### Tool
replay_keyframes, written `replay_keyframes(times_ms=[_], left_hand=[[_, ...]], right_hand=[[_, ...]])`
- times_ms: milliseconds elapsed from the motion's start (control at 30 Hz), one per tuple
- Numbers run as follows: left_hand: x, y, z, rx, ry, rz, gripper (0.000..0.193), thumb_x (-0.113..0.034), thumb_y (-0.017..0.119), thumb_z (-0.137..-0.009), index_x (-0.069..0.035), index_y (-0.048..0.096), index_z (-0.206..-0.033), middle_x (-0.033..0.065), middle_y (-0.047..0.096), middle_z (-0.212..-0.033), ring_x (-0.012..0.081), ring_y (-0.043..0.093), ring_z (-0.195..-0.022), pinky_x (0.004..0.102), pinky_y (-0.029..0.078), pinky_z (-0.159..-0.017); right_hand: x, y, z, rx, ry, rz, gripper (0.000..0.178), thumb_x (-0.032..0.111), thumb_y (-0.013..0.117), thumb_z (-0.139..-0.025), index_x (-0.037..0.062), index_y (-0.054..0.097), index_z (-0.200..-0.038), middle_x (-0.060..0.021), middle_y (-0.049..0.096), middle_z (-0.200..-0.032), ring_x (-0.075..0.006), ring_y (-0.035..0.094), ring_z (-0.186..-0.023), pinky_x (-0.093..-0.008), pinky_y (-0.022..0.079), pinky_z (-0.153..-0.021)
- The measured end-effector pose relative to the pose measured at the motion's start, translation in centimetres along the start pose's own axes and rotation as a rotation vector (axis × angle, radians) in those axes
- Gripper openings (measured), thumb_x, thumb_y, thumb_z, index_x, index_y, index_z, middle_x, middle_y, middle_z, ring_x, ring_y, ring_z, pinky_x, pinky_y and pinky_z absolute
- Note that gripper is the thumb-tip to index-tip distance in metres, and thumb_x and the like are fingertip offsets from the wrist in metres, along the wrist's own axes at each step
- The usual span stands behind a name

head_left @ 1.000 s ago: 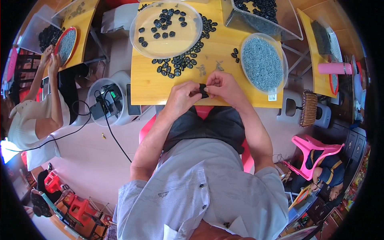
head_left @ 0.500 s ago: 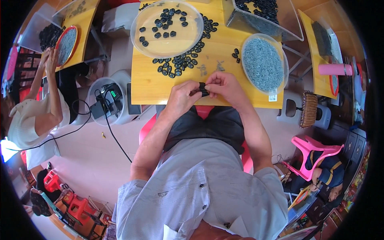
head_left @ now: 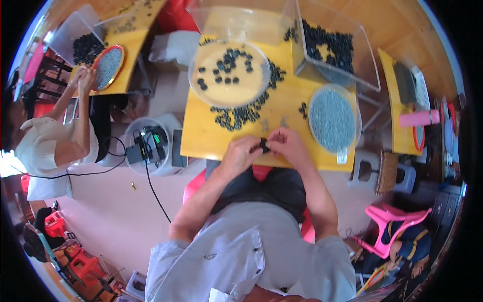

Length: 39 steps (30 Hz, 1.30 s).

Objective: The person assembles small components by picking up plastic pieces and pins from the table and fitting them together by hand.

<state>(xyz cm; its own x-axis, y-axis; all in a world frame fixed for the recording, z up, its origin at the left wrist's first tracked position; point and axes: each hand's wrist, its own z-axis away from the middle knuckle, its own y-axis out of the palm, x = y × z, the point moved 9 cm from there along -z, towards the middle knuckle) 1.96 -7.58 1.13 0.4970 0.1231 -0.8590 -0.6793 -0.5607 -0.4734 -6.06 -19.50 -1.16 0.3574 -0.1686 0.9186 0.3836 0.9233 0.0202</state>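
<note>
At the table's near edge, my left hand [head_left: 240, 155] grips a small black plastic part [head_left: 264, 146] between thumb and fingers. My right hand [head_left: 290, 146] pinches the same part from the other side; anything smaller in its fingertips is too blurred to make out. Just beyond my hands lies a loose heap of black oval parts [head_left: 236, 118]. A few thin grey metal pieces [head_left: 284, 121] are scattered near my right fingers. To the right sits a round clear tray of small grey metal pieces [head_left: 332, 118], which look like screws.
A round clear lid or tray [head_left: 209, 95] holding several black parts lies on the yellow table [head_left: 201, 138]. Behind it is a clear bin [head_left: 370, 83] of black parts. At left, a person [head_left: 55, 146] works at another table; a tub [head_left: 132, 163] holds cables.
The whole view has shifted, so the table and tray now appear lower and more of the clear bins shows. My hands stay together on the black part.
</note>
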Motion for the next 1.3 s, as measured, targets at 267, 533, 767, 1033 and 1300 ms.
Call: replay_keyframes(times_ms=[267,533,767,1033,1300], left_hand=[[1.1,-1.0,-0.2,-0.093,-0.223,0.260,0.030,-0.003,0.072,-0.081,0.003,0.058,-0.107,0.0124,0.068,-0.079,0.0197,0.068,-0.068,0.0307,0.054,-0.062],[-0.1,-3.0,0.0,-0.286,-0.107,0.475,0.019,-0.004,0.073,-0.080,0.002,0.063,-0.095,0.0094,0.067,-0.077,0.0154,0.066,-0.069,0.0280,0.053,-0.062],[-24.1,-17.2,2.8,-0.137,0.973,0.661,0.030,-0.023,0.055,-0.097,-0.002,0.056,-0.075,0.0110,0.062,-0.071,0.0246,0.062,-0.060,0.0336,0.043,-0.047],[-35.1,-16.6,-0.6,0.462,1.144,0.540,0.022,-0.015,0.075,-0.078,-0.007,0.056,-0.082,0.0157,0.064,-0.080,0.0260,0.062,-0.062,0.0351,0.045,-0.047],[-36.2,-13.7,1.5,0.402,1.082,0.478,0.030,-0.020,0.076,-0.077,-0.006,0.053,-0.091,0.0133,0.060,-0.084,0.0233,0.058,-0.062,0.0324,0.041,-0.048]], right_hand=[[6.0,-1.2,-1.6,-0.023,-0.080,0.241,0.009,0.000,0.064,-0.085,0.0007,0.061,-0.094,-0.0031,0.066,-0.075,-0.0102,0.064,-0.067,-0.0229,0.051,-0.061],[15.3,-2.1,2.5,-0.395,-0.687,0.160,0.017,-0.002,0.067,-0.084,0.0002,0.063,-0.100,-0.0092,0.066,-0.091,-0.0121,0.063,-0.086,-0.0212,0.049,-0.075],[21.9,2.8,21.4,-0.308,-1.446,0.555,0.024,0.023,0.070,-0.085,0.0092,0.058,-0.102,-0.0102,0.062,-0.099,-0.0242,0.060,-0.079,-0.0323,0.047,-0.068],[22.2,4.4,30.4,-0.147,-1.938,0.042,0.058,0.017,0.075,-0.081,0.0111,0.046,-0.131,-0.0077,0.050,-0.124,-0.0242,0.056,-0.100,-0.0400,0.044,-0.078],[23.2,5.5,32.7,0.137,-1.931,-0.617,0.051,-0.007,0.064,-0.083,0.0052,0.051,-0.130,-0.0081,0.052,-0.131,-0.0201,0.051,-0.119,-0.0357,0.040,-0.093]])
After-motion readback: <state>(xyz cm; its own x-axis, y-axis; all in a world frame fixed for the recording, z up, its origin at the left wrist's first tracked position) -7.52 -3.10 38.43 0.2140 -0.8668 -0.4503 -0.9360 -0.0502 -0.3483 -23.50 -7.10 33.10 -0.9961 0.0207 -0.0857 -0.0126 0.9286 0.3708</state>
